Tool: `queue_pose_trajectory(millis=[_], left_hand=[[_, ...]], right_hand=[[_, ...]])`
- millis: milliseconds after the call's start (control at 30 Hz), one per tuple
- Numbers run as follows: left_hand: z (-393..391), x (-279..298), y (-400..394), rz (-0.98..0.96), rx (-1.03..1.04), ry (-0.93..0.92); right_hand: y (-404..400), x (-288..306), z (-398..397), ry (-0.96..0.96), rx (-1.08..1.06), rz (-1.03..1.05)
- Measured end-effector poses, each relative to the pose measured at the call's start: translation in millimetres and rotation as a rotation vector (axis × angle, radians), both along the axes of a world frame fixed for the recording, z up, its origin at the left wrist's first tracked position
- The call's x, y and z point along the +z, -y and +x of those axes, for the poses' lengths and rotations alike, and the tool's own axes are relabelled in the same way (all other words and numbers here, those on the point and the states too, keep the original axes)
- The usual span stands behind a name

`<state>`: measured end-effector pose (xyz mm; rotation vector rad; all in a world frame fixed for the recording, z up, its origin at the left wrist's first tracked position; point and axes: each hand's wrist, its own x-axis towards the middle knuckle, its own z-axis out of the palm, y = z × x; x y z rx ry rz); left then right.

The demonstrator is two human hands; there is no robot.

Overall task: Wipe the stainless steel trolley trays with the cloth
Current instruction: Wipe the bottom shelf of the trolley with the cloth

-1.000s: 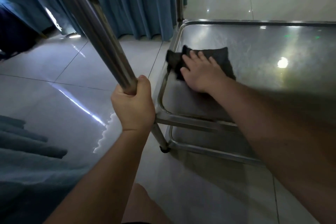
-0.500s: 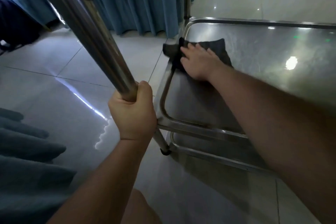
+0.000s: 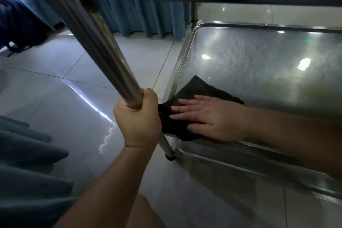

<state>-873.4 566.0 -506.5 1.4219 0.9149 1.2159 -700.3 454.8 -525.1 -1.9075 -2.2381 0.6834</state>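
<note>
Dark, square-folded cloth (image 3: 192,96) lay in the near left corner of the shiny stainless steel trolley tray (image 3: 259,65), pressed flat under the right hand (image 3: 209,118) with straight fingers. The left hand (image 3: 137,122) gripped the round steel trolley leg (image 3: 96,42) beside that corner. Even pressure into the tray's rim likely served best.

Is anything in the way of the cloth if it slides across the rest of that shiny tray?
Nothing visible. The right hand presses the dark cloth flat in the tray's near left corner, and the steel beyond it shows only light reflections.
</note>
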Motion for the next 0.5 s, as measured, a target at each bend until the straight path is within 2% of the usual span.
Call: queue_pose_trajectory(millis=[67,167,233,300,367,500], left_hand=[[0,0,0,0.0,-0.007,0.011],[1,2,1,0.001,-0.015,0.016],[1,2,3,-0.006,-0.013,0.003],[1,3,2,-0.01,-0.004,-0.002],[1,3,1,-0.012,0.001,-0.007],[0,3,1,-0.016,-0.022,0.008]], right_hand=[[-20,2,24,0.061,-0.041,0.032],[-78,1,72,0.173,-0.371,0.083],[-115,0,91,0.166,-0.603,0.053],[-141,-3,95,0.147,-0.741,0.023],[-150,-4,87,0.127,-0.779,0.008],[-124,-3,50,0.114,-0.684,0.039]])
